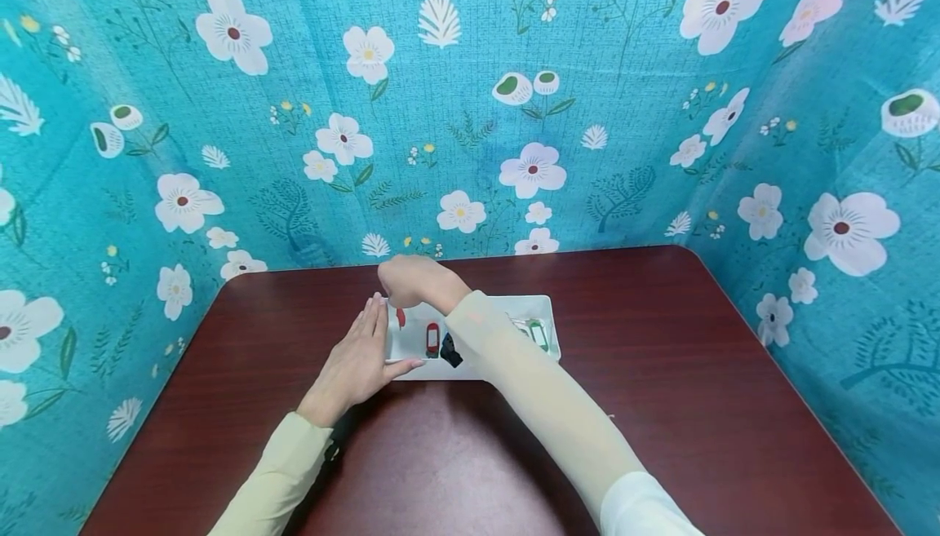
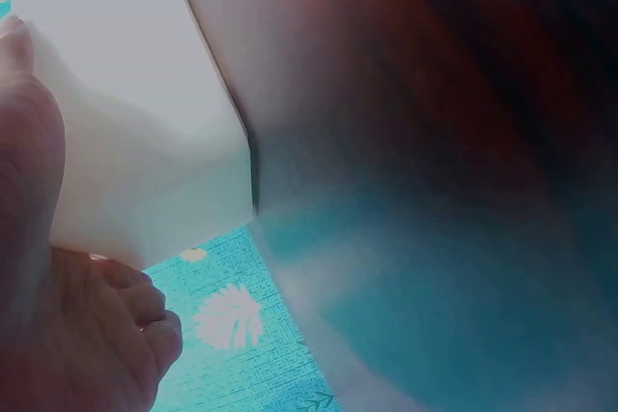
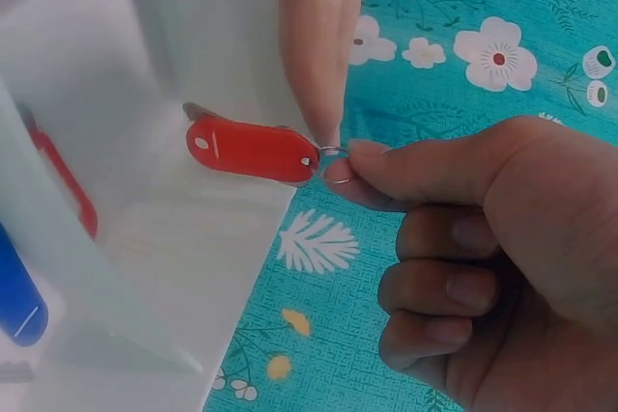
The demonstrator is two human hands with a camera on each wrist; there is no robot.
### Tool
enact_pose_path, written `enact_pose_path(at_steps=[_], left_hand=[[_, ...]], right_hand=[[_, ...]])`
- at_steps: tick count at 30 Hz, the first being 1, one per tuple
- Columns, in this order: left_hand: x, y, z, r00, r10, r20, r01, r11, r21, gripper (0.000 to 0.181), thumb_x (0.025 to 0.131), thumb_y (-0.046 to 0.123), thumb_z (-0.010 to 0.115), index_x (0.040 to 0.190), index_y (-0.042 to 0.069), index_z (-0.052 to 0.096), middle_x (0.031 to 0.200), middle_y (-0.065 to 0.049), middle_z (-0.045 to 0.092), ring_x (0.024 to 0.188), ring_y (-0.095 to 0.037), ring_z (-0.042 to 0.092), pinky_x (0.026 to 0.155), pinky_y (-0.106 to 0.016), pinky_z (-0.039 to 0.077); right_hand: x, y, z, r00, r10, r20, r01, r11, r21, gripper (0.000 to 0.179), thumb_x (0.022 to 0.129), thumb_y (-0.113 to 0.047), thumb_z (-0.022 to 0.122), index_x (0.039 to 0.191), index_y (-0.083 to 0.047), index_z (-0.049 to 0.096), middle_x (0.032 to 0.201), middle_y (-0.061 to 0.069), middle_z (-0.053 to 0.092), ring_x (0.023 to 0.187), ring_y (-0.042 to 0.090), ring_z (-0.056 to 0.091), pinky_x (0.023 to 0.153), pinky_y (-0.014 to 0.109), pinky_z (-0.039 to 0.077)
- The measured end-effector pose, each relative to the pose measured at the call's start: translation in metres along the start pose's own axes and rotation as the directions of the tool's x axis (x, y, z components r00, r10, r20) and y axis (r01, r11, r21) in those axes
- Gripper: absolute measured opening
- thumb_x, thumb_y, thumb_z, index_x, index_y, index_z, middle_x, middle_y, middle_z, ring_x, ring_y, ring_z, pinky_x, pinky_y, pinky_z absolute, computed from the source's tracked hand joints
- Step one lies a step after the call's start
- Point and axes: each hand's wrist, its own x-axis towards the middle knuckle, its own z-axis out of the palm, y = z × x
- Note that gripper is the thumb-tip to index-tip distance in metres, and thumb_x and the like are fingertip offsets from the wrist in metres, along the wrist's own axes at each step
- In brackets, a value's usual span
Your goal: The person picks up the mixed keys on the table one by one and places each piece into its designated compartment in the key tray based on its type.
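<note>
My right hand (image 1: 422,281) pinches the thin metal ring of a red key tag (image 3: 246,149) between thumb and forefinger, the other fingers curled in. The tag hangs over the left end of a long white box (image 1: 411,348); a bit of grey metal shows behind it. Along the box's left end lies my left hand (image 1: 356,365), its fingers straight and touching the wall, its thumb along the front side. Inside the box, past a divider, are another red tag (image 1: 433,340) and a blue tag (image 3: 17,296). My right forearm covers the middle of the box.
A black object (image 1: 450,351) sits in the box near the red tag. Green-framed tags (image 1: 538,334) lie at its right end. The box stands on a dark red table (image 1: 646,340), close to a teal flowered cloth (image 1: 455,152) hanging behind and at both sides.
</note>
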Motion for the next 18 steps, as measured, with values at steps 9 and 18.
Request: enact_pose_path(at_steps=[9,18], left_hand=[[0.0,0.0,0.0,1.0,-0.01,0.002,0.01,1.0,-0.009,0.121,0.091,0.083,0.053,0.165,-0.005,0.016,0.176,-0.024,0.014,0.164,-0.042,0.017,0.129,-0.051,0.031],[0.0,-0.001,0.0,1.0,-0.01,0.014,0.01,1.0,-0.002,0.124,0.089,0.088,0.046,0.166,-0.004,0.013,0.176,-0.023,0.012,0.165,-0.041,0.015,0.131,-0.051,0.028]], right_hand=[[0.005,0.001,0.001,0.999,0.01,0.03,-0.01,1.0,0.008,0.01,0.103,-0.02,0.066,0.095,-0.014,0.07,0.077,-0.001,0.062,0.069,0.012,0.054,0.063,0.024,0.047],[0.013,0.002,0.005,0.997,0.026,0.075,-0.027,1.0,0.007,0.017,0.105,-0.018,0.061,0.116,-0.011,0.072,0.096,0.003,0.071,0.077,0.014,0.056,0.072,0.028,0.048]])
